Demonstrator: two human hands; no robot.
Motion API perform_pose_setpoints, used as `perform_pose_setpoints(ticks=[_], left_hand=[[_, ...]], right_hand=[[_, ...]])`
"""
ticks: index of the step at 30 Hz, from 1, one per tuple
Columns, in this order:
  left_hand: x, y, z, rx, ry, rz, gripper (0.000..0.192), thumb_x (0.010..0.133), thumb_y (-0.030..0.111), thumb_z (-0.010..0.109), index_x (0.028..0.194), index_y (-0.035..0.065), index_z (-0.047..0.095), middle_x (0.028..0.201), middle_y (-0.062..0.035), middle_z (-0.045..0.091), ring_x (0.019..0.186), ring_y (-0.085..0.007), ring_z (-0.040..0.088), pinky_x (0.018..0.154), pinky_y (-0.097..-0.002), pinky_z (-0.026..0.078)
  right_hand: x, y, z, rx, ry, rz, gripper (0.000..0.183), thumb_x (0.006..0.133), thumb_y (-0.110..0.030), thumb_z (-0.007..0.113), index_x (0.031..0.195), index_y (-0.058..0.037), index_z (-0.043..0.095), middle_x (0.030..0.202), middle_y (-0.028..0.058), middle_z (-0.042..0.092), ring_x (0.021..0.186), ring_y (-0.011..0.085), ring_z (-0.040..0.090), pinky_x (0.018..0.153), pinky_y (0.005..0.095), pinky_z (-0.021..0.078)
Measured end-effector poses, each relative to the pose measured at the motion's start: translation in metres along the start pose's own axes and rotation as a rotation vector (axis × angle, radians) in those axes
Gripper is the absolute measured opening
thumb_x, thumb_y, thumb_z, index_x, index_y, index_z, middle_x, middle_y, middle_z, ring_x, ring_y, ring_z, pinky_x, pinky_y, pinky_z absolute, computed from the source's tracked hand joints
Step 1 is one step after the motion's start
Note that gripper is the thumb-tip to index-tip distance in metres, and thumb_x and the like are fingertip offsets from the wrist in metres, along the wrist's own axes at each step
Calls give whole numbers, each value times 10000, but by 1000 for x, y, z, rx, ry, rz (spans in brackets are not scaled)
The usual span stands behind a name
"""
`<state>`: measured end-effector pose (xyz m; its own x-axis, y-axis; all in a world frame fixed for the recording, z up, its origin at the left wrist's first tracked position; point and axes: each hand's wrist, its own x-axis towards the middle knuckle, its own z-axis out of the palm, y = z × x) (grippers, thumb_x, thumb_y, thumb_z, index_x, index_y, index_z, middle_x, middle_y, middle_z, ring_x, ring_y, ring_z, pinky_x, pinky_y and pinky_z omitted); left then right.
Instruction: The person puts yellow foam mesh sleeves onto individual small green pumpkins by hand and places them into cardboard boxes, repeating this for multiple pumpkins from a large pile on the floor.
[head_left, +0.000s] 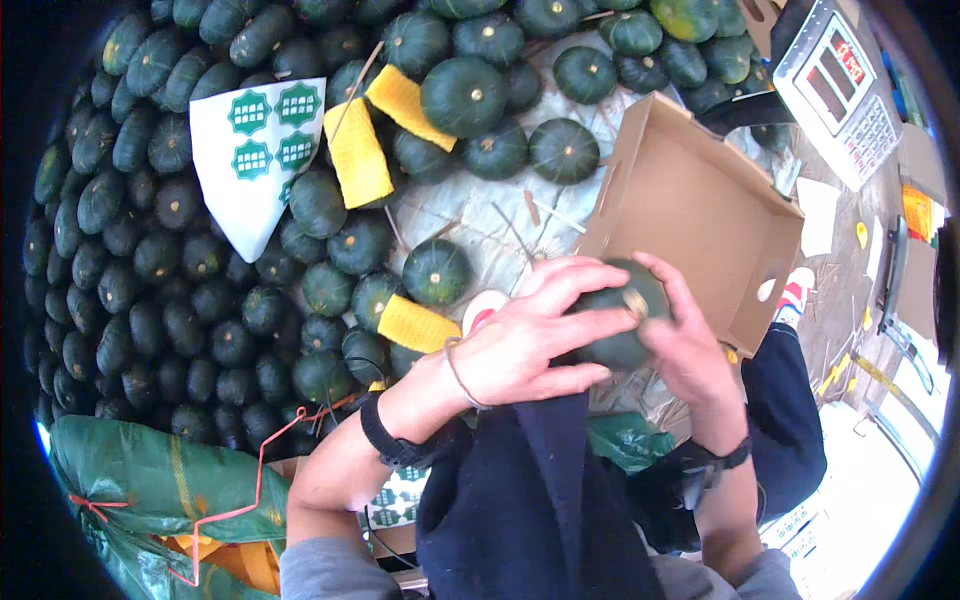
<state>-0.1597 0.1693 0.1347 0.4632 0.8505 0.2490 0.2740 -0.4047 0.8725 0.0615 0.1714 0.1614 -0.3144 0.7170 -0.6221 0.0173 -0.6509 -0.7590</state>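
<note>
A dark green squash (621, 349) is between my two hands, just in front of the lap. My left hand (551, 330) lies over its left side with the fingers spread across it. On the right side, my right hand (686, 345) grips it, thumb near the pale stem end; this hand is slightly blurred. Behind the squash stands an open cardboard box (697, 225) with nothing seen inside. A sheet of green stickers (251, 161) rests on the squashes at the left. Yellow foam net sleeves (358, 154) lie among the squashes.
A big pile of squashes (176, 202) fills the left and back. A digital scale (844, 90) with a lit display stands at the back right. Green sacks (165, 476) with pink string lie at the lower left. Dry stems and paper scraps litter the floor (832, 285).
</note>
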Motion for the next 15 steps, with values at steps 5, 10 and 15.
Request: perform_pose_setpoints(ticks=[5, 10, 15], left_hand=[[-9, -127, -1, 337, 76, -629, 520, 767, 210, 653, 1246, 63, 514, 1308, -198, 422, 1144, -404, 450, 943, -431, 415], [52, -159, 53, 703, 269, -1026, 966, 634, 269, 755, 1438, 273, 220, 1298, -328, 298, 1063, -512, 427, 921, -505, 415], [57, -179, 52, 709, 400, -1016, 954, 571, 281, 788, 1394, 333, 308, 1293, -305, 324, 1070, -494, 437, 950, -484, 404]], right_hand=[[22, 2, -38, 278, 144, -23, 664, 786, -214, 685, 1334, -43, 353, 1252, 137, 481, 1121, 241, 516, 964, 357, 431], [123, 19, -82, -331, 617, -418, 631, 800, -281, 664, 1290, 2, 386, 1222, 168, 484, 1138, 261, 489, 961, 361, 396], [121, 19, -112, -1040, 786, -487, 524, 823, -259, 640, 1251, -14, 465, 1227, 184, 505, 1141, 297, 481, 988, 388, 353]])
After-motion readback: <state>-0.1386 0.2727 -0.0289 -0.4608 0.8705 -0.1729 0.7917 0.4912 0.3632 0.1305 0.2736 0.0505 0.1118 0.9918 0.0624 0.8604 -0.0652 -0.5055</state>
